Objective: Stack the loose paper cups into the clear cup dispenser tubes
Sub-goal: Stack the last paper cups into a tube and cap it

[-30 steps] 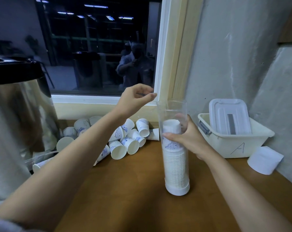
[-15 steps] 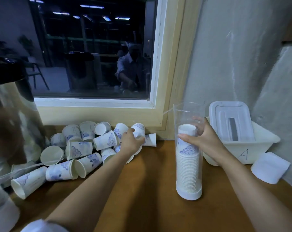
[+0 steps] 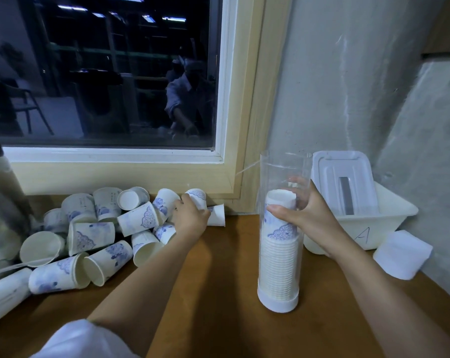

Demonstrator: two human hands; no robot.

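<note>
On the brown table [image 3: 218, 270] by a dark window [image 3: 110, 73], the left hand [image 3: 190, 219] maybe grabs a cup [image 3: 196, 197], and the right hand [image 3: 309, 220] holds the clear tube [image 3: 283, 169].

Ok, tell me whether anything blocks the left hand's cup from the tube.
Nothing visible does. The left hand grips a paper cup; the clear tube is open on top, the right hand holding it lower down.

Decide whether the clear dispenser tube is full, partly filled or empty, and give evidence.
Partly filled. The stacked cups inside the clear dispenser tube stop well below its open rim, leaving empty space above.
</note>
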